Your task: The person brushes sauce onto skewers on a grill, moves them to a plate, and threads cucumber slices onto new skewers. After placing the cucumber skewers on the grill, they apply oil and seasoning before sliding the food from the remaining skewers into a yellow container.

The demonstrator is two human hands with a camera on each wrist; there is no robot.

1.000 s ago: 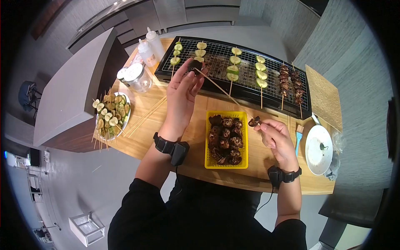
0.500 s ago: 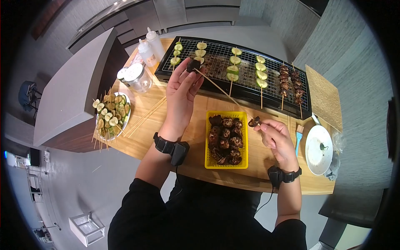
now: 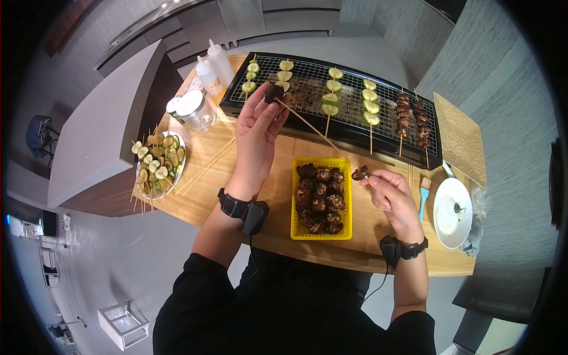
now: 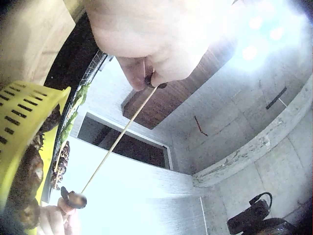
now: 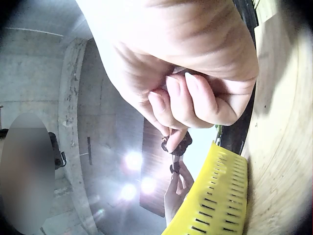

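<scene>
My left hand (image 3: 257,133) is raised in front of the grill, pinching a dark brown mushroom (image 3: 274,93) between thumb and fingers. A wooden skewer (image 3: 307,123) runs from that mushroom down toward the right hand. My right hand (image 3: 395,201) pinches another mushroom (image 3: 360,173) by thumb and forefinger, its other fingers curled into the palm. In the left wrist view the skewer's far end lies close by this second mushroom (image 4: 74,199). Between the hands stands a yellow basket (image 3: 321,237) of mushrooms (image 3: 319,204).
A black grill (image 3: 378,147) holds cucumber skewers (image 3: 331,98) and dark brown skewers (image 3: 403,115). At left are a plate of skewers (image 3: 158,163), loose sticks (image 3: 207,165), a jar (image 3: 201,115) and squeeze bottles (image 3: 208,74). To the right lie a blue brush (image 3: 423,198) and a white pan (image 3: 452,228).
The left hand's mushroom has shifted very slightly to the left, and the skewer with it. Both hands keep nearly the same place and grip.
</scene>
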